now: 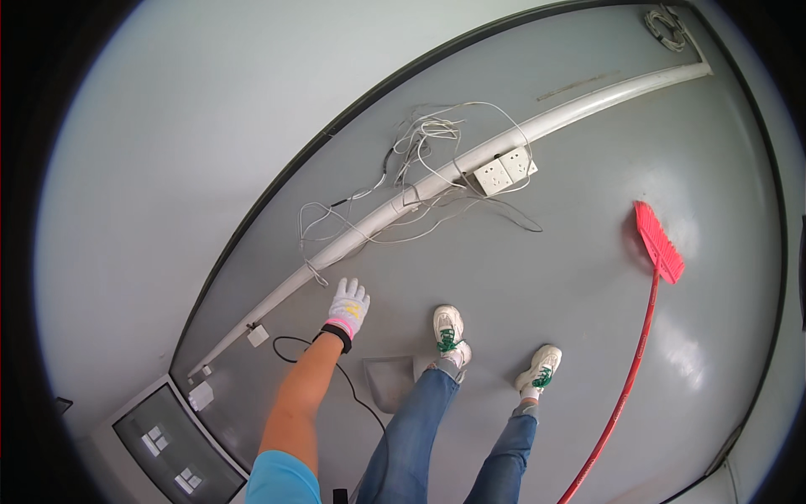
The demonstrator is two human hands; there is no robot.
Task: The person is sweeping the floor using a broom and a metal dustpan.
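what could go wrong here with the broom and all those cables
The bristles of the red broom head might snag the loose white cables if swept that way, tugging the white socket block.

The grey dustpan sits close behind the left shoe, so a step back could kick or crush it.

The black cord loops slackly near the gloved left hand and might catch on something.

A long white cable raceway [588,102] crosses the grey floor [579,260], a double white socket block [493,179] beside it. A pale cable coil [672,42] lies in the far right corner; dark skirting [330,133] edges the pale wall [218,109], a dark rectangular panel [151,412] at lower left.
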